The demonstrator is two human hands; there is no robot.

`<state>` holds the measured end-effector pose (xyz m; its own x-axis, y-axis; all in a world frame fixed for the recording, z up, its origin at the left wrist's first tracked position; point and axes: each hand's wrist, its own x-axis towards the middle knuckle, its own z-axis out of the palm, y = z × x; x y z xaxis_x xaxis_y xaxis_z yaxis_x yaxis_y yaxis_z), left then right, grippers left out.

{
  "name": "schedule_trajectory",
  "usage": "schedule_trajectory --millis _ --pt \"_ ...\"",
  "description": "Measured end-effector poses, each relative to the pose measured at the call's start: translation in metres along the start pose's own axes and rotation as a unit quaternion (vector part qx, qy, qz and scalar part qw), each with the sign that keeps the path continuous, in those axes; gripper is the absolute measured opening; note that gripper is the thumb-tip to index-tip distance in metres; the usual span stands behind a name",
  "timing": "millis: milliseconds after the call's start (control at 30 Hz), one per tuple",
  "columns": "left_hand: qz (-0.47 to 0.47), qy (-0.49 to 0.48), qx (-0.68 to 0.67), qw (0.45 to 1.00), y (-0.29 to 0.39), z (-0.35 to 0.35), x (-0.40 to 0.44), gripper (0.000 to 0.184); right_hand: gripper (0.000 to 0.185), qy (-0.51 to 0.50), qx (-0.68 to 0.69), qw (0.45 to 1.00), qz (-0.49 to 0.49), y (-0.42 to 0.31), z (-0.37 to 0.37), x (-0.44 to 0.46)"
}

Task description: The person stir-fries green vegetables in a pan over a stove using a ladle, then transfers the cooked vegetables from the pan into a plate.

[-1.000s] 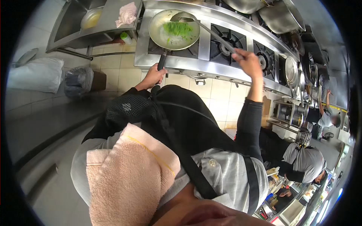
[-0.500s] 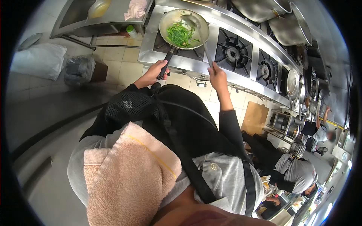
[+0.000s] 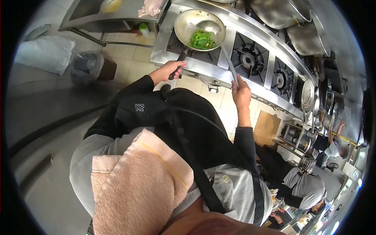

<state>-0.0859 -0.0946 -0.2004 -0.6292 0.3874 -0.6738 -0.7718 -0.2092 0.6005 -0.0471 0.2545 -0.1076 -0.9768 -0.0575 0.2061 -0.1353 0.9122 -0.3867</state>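
Note:
My left hand (image 3: 172,69) is closed around the black handle of a wok (image 3: 184,31) that sits over the leftmost burner of the stove. Chopped green leafy vegetables (image 3: 202,39) lie bunched at the near side of the wok. In my right hand (image 3: 241,94) is the long metal handle of a ladle (image 3: 230,64). The ladle's bowl rests inside the wok, at the far right edge of the greens. Both hands are in front of the stove's front edge.
Bare burners (image 3: 247,59) run to the right along the steel stove (image 3: 203,66). Large steel pots (image 3: 307,35) stand behind them. At left are a steel counter with a pink cloth (image 3: 149,8) and a lined bin (image 3: 88,68). Co-workers (image 3: 305,186) stand at far right.
The greens have gone from spread out to a tighter clump at the wok's near side. My right hand has drawn back toward me with the ladle; the whole view has shifted slightly.

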Motion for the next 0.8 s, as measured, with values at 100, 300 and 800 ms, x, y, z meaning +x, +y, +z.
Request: schedule_trajectory --millis 100,300,800 --pt "0.085 0.043 0.173 0.980 -0.007 0.014 -0.034 0.040 0.033 -0.136 0.045 0.985 0.101 -0.033 -0.079 0.003" --pt "0.060 0.023 0.149 0.987 -0.011 0.005 -0.068 0.017 0.033 -0.208 -0.064 0.973 0.078 -0.038 -0.112 0.003" --pt "0.112 0.038 0.129 0.985 0.027 0.024 -0.035 0.020 0.037 -0.181 -0.077 0.976 0.091 -0.030 -0.108 0.047"
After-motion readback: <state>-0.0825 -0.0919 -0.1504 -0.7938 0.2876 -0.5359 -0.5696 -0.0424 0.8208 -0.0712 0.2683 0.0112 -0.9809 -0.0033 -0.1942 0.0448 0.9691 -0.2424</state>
